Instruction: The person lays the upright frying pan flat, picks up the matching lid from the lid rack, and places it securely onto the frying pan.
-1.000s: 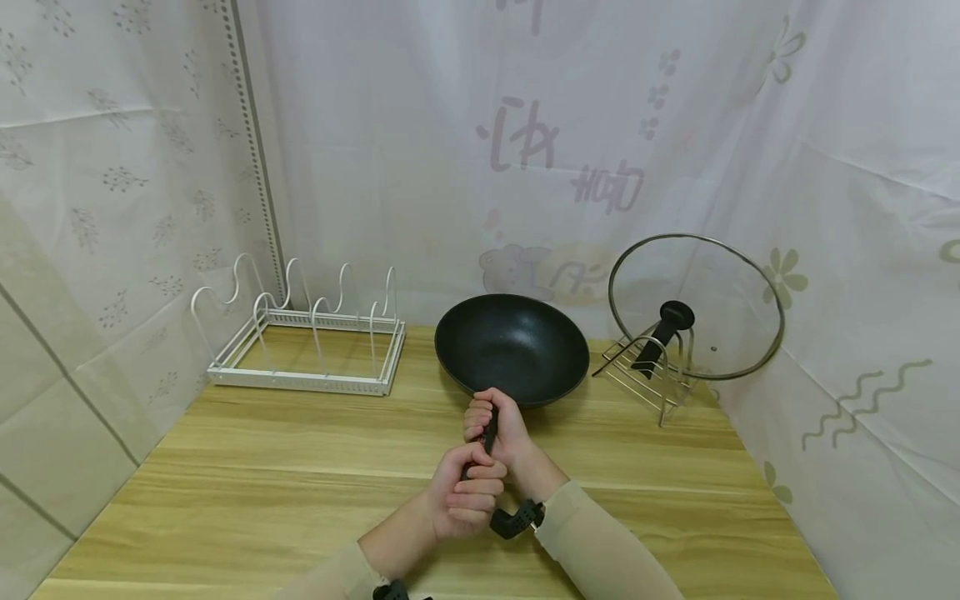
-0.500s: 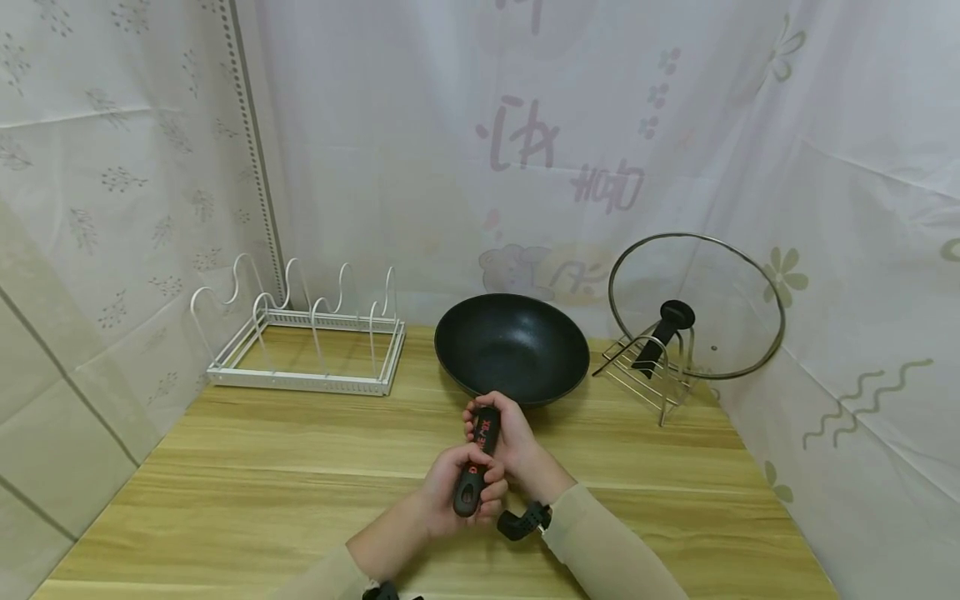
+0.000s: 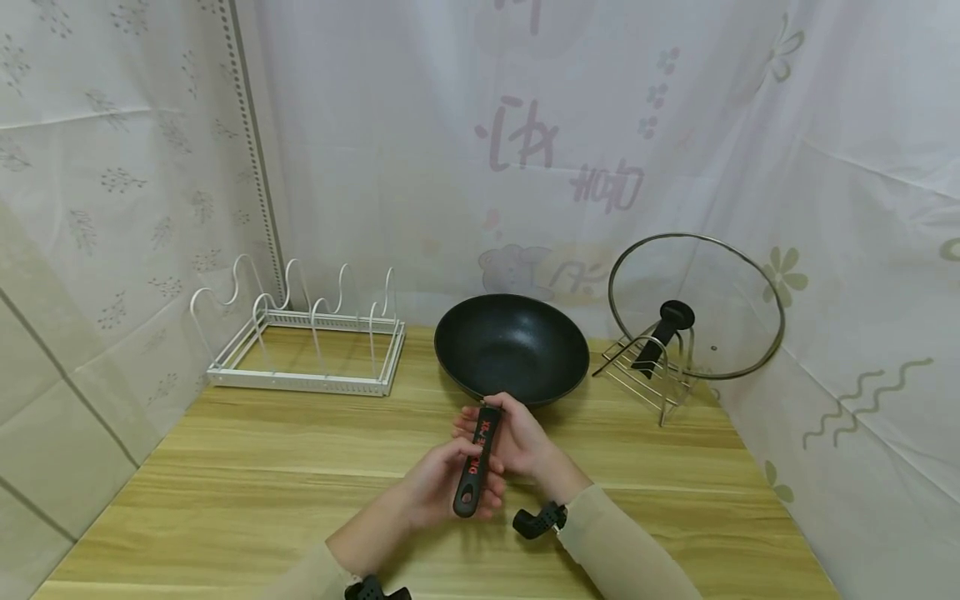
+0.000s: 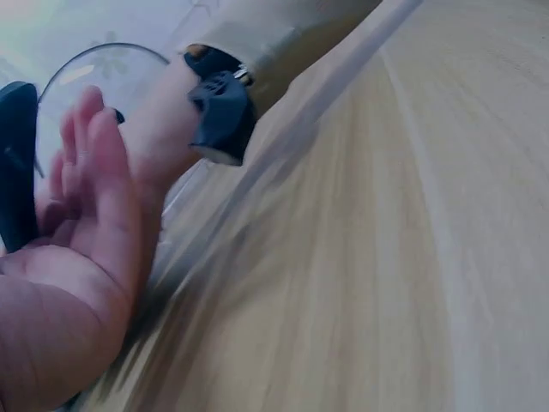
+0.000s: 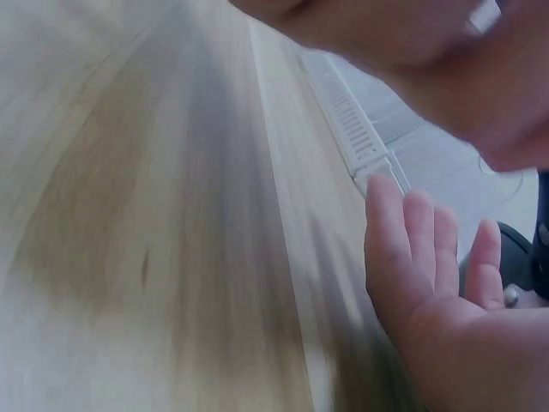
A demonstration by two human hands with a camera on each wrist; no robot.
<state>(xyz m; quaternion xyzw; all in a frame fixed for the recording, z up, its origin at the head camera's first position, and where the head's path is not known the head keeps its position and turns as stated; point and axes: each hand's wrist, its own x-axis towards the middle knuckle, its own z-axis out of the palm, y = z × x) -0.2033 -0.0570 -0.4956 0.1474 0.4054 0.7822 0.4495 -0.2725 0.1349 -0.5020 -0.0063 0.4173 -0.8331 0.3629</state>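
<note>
A black wok (image 3: 513,350) stands towards the back of the wooden table, its long handle (image 3: 477,462) with red lettering pointing at me. My left hand (image 3: 433,490) is under the handle's near end, its thumb lying along one side. Closer to the bowl, my right hand (image 3: 525,442) lies beside and beneath the handle, fingers loosened. In the left wrist view the left fingers stretch out almost straight next to the dark handle (image 4: 17,163). The right fingers (image 5: 395,232) also look extended in the right wrist view.
To the left stands a white wire rack (image 3: 300,382) with curved dividers. At the right, a glass lid (image 3: 731,308) with a black knob leans in a small metal stand (image 3: 651,383). Patterned curtains (image 3: 412,150) close off the back and sides.
Both hands have loosened from a curled grip round the handle, so its lettering and holed end now show. The left arm has shifted slightly left, the right slightly right. The wok stays put.
</note>
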